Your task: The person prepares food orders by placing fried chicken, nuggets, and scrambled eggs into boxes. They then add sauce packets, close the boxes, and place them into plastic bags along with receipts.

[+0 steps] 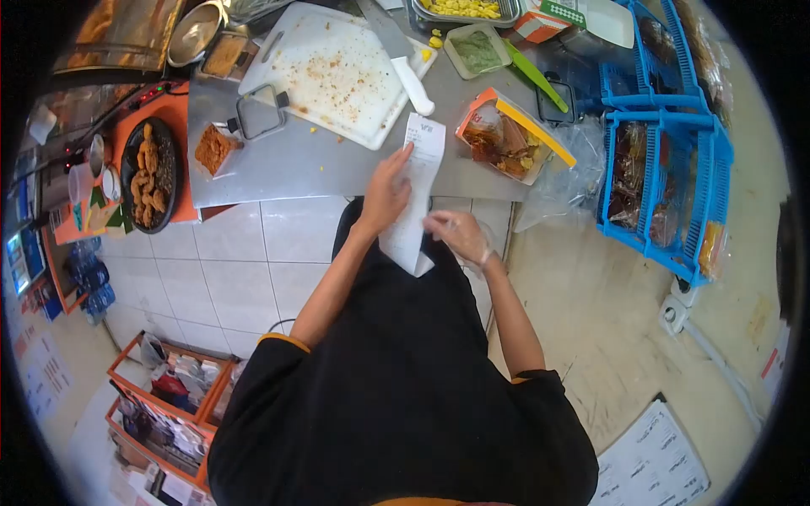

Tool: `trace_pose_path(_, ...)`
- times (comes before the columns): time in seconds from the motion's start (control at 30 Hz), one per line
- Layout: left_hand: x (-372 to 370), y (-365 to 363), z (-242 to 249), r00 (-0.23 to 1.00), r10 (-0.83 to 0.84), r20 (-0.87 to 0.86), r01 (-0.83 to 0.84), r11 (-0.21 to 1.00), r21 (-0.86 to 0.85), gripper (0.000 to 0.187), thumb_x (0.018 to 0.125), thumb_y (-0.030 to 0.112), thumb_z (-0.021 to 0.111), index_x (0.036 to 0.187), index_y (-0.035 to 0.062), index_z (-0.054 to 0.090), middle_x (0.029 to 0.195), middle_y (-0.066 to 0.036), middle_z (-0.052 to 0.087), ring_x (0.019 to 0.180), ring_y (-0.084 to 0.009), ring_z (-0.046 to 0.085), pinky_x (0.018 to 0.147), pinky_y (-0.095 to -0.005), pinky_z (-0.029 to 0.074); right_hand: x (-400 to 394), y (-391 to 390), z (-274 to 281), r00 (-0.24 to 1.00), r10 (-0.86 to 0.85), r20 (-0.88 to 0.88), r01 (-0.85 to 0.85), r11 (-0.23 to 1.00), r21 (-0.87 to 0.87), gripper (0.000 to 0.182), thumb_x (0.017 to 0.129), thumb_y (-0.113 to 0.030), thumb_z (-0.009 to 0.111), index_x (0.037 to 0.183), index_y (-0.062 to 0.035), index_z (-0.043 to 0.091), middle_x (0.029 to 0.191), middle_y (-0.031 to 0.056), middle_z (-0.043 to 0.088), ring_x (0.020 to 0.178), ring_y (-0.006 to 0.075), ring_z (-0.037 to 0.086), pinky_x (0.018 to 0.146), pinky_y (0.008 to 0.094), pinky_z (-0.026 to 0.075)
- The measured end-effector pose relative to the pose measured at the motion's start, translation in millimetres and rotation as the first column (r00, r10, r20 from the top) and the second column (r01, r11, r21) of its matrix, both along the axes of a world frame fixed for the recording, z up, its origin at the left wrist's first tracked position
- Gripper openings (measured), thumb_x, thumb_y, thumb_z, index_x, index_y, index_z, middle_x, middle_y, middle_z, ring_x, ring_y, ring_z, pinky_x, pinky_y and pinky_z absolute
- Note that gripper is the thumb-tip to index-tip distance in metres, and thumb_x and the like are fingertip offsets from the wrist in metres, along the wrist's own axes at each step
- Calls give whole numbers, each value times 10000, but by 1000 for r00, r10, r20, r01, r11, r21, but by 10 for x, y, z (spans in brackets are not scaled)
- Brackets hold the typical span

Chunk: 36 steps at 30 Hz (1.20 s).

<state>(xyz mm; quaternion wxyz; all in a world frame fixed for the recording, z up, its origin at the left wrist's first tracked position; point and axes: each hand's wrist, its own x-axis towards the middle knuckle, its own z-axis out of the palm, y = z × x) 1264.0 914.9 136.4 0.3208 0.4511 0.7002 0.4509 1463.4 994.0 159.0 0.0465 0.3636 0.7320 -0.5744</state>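
A long white printed receipt (408, 232) hangs over the steel counter's front edge, its lower end curling. My left hand (388, 196) is closed on its left side, with a fingertip near the printed top. At the paper's right edge, the bent fingers of my right hand (460, 236) pinch it, and a clear plastic glove shows at the wrist. Just beyond the receipt lies a white-handled knife (412, 84), partly on a crumb-strewn white cutting board (337, 72). To the right, an open orange-and-white food box (506, 139) holds brown and yellow food.
A green-handled utensil (537, 76) lies by a tub of green sauce (477, 51). Blue baskets (662, 190) with packets stand at right, beside a clear plastic bag (567, 164). At left are a crumb-filled container (218, 150) and a black plate (156, 207) of fried pieces.
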Motion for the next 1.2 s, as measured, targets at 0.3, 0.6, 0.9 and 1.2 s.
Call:
trace_pose_path(0.3,67,236,-372,788,-11,-616,21,1000,9,540,800,335,706,1300,165,591,1464,-12,460,1188,-289,465,978,-405,369,-64,898,-69,999,-7,-51,51,244,968,205,804,-223,718,1004,-184,699,980,0,643,923,202,616,825,385,438)
trace_pose_path(0.6,157,796,-539,664,92,-742,-41,995,86,472,854,427,650,1290,249,629,1343,-19,526,1085,-284,478,923,-403,361,-50,1274,63,995,15,-100,91,296,951,123,814,-201,701,933,-177,717,941,-34,682,940,179,628,843,383,408)
trace_pose_path(0.9,64,892,-487,895,90,-436,14,973,231,472,878,109,574,1345,78,513,1215,-128,598,1076,-335,502,941,-442,402,-253,1287,-130,999,10,46,-47,289,956,195,838,-281,714,977,-144,724,961,8,695,929,208,637,856,384,476)
trace_pose_path(1.2,882,-426,-193,951,304,59,-303,953,-21,303,833,17,662,1127,32,589,1011,-100,602,914,-235,559,786,-336,442,289,572,154,934,-119,-338,343,566,750,430,903,-360,651,1246,-102,626,1223,93,629,1186,283,558,1049,422,377)
